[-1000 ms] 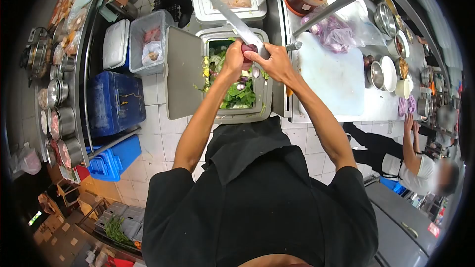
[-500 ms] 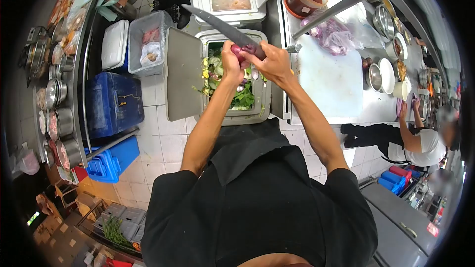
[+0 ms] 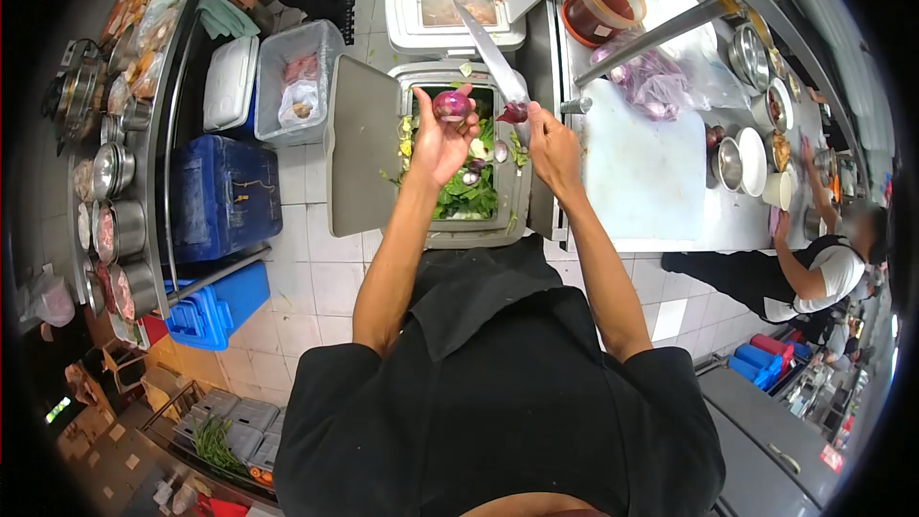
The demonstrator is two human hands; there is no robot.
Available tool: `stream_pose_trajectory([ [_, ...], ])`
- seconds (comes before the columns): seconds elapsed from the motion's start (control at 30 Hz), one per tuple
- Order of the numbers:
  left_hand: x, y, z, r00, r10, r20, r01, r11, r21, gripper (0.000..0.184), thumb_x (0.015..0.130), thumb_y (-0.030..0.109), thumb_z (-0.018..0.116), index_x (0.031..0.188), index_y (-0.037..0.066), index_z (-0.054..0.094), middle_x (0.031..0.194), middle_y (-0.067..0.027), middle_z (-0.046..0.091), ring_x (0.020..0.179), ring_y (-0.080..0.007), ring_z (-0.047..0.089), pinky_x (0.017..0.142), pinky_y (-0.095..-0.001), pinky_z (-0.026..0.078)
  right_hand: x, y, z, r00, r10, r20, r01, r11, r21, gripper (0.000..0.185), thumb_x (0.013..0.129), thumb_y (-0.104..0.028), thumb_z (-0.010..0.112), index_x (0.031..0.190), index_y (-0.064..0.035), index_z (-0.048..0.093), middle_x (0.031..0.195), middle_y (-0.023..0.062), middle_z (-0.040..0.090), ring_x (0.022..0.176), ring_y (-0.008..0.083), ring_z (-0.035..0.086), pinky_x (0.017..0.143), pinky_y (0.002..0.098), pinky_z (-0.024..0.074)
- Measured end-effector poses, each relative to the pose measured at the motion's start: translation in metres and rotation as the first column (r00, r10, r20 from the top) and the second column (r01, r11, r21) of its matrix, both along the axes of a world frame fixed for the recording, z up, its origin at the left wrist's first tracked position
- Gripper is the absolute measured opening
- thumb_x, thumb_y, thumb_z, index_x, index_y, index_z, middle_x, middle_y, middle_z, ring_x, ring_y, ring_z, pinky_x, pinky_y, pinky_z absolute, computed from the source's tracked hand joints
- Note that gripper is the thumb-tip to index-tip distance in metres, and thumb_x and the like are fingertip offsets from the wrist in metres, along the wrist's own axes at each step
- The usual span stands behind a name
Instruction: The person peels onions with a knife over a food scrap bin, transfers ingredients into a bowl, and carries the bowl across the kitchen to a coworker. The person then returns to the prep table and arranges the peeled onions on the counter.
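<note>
Item, my left hand [image 3: 441, 146]: palm up, fingers curled about one red onion [image 3: 451, 106], which they hold above the mouth of the scrap bin.

Item, my right hand [image 3: 553, 148]: fingers closed round the handle of a large knife [image 3: 491, 62], handle itself mostly hidden in my grip; blade pointing away from me, well apart from the onion. A dark red scrap of peel [image 3: 515, 112] sits at the heel of the blade, near my thumb.

Item, scrap bin [image 3: 469, 232], directly before my apron: green leaves and pale and purple trimmings within; its grey lid [image 3: 364, 153] stands open to the left.

Item, white bin [image 3: 402, 2], just beyond: a clear bag inside.

Item, counter [image 3: 725, 215], to my right: a white cutting board [image 3: 637, 182]; beyond it, a clear plastic bag [image 3: 654, 81] with purple contents and a tub [image 3: 603, 12] of reddish-brown matter; beside the board, a metal bowl [image 3: 728, 165].

Item, left side: a blue box [image 3: 225, 199] and a translucent crate [image 3: 264, 101].

Item, one co-worker [image 3: 809, 278] in a white top, along the counter at far right.
</note>
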State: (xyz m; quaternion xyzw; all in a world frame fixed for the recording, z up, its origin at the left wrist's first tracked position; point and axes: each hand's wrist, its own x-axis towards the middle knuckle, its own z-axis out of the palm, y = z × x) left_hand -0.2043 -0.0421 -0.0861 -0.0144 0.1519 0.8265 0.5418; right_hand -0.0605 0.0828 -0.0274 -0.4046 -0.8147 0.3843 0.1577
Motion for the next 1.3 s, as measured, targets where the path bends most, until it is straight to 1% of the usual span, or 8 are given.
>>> stream_pose_trajectory([
  [0.1, 0.008, -0.005, 0.020, 0.996, 0.079, -0.029, -0.083, 0.979, -0.186, 0.073, 0.094, 0.063, 0.041, 0.125, -0.002, 0.056, 0.096, -0.0088, 0.065, 0.080, -0.0159, 0.061, 0.076, -0.0261, 0.054, -0.006, 0.002, 0.007, 0.992, 0.002, 0.125, -0.008, 0.999, 0.045, 0.056, 0.091, -0.060, 0.051, 0.085, -0.0065, 0.067, 0.062, 0.0175, 0.062, 0.061, 0.0367, 0.062, 0.058, 0.0452, 0.0454],
  [0.13, 0.009, -0.007, 0.023, 0.997, 0.066, -0.040, -0.072, 0.981, -0.179, 0.070, 0.095, 0.061, 0.042, 0.122, -0.001, 0.058, 0.096, -0.0085, 0.066, 0.080, -0.0164, 0.063, 0.077, -0.0275, 0.055, -0.008, -0.001, 0.010, 0.986, 0.021, 0.165, -0.056, 0.976, 0.212, 0.057, 0.088, -0.060, 0.055, 0.082, -0.0046, 0.065, 0.061, 0.0176, 0.062, 0.062, 0.0357, 0.063, 0.057, 0.0447, 0.0464],
  [0.3, 0.019, -0.008, 0.042, 0.981, 0.125, -0.146, -0.152, 0.970, -0.190, 0.051, 0.100, 0.049, 0.043, 0.105, 0.002, 0.061, 0.097, -0.0108, 0.068, 0.078, -0.0169, 0.064, 0.075, -0.0298, 0.055, -0.013, -0.021, 0.050, 0.996, -0.038, 0.085, 0.034, 0.998, 0.057, 0.050, 0.089, -0.053, 0.061, 0.083, -0.0026, 0.061, 0.061, 0.0165, 0.062, 0.058, 0.0334, 0.063, 0.054, 0.0426, 0.0462],
  [0.4, 0.031, -0.002, 0.065, 0.961, 0.216, -0.174, -0.244, 0.956, -0.162, 0.042, 0.101, 0.044, 0.043, 0.102, 0.005, 0.059, 0.095, -0.0090, 0.066, 0.082, -0.0164, 0.062, 0.080, -0.0314, 0.051, -0.016, -0.049, 0.085, 0.988, 0.001, -0.155, -0.030, 0.983, -0.180, 0.038, 0.096, -0.036, 0.057, 0.087, 0.0001, 0.060, 0.063, 0.0149, 0.060, 0.055, 0.0252, 0.059, 0.054, 0.0388, 0.0438],
  [0.57, 0.059, -0.001, 0.100, 0.899, 0.413, -0.149, -0.437, 0.871, -0.222, 0.039, 0.100, 0.044, 0.043, 0.102, 0.009, 0.058, 0.094, -0.0049, 0.065, 0.094, -0.0171, 0.059, 0.088, -0.0352, 0.045, -0.015, -0.070, 0.085, 0.932, -0.030, -0.361, -0.053, 0.974, -0.219, 0.028, 0.097, -0.026, 0.057, 0.094, 0.0025, 0.057, 0.075, 0.0177, 0.060, 0.064, 0.0254, 0.058, 0.060, 0.0380, 0.0449],
  [0.7, 0.065, -0.006, 0.113, 0.910, 0.373, -0.183, -0.410, 0.877, -0.252, 0.042, 0.098, 0.050, 0.042, 0.105, 0.012, 0.058, 0.094, -0.0003, 0.063, 0.087, -0.0112, 0.059, 0.058, -0.0268, 0.045, -0.017, -0.075, 0.093, 0.909, 0.018, -0.416, -0.061, 0.994, -0.090, 0.027, 0.097, -0.025, 0.058, 0.093, 0.0021, 0.056, 0.078, 0.0170, 0.059, 0.064, 0.0257, 0.058, 0.060, 0.0367, 0.0459],
  [0.83, 0.068, -0.008, 0.123, 0.907, 0.381, -0.179, -0.418, 0.864, -0.281, 0.044, 0.098, 0.051, 0.041, 0.107, 0.012, 0.059, 0.092, 0.0014, 0.062, 0.080, -0.0087, 0.058, 0.049, -0.0250, 0.042, -0.016, -0.077, 0.102, 0.925, 0.010, -0.380, -0.053, 0.993, -0.102, 0.026, 0.097, -0.023, 0.059, 0.092, 0.0022, 0.056, 0.079, 0.0164, 0.058, 0.064, 0.0247, 0.058, 0.058, 0.0347, 0.0466],
  [1.3, 0.072, -0.007, 0.120, 0.863, 0.413, -0.289, -0.478, 0.853, -0.208, 0.039, 0.102, 0.039, 0.044, 0.106, 0.003, 0.059, 0.093, -0.0038, 0.061, 0.088, -0.0117, 0.056, 0.084, -0.0283, 0.044, -0.012, -0.073, 0.108, 0.942, -0.006, -0.335, -0.026, 0.995, -0.092, 0.027, 0.097, -0.024, 0.059, 0.091, 0.0021, 0.055, 0.076, 0.0194, 0.059, 0.066, 0.0337, 0.059, 0.061, 0.0397, 0.0452],
])
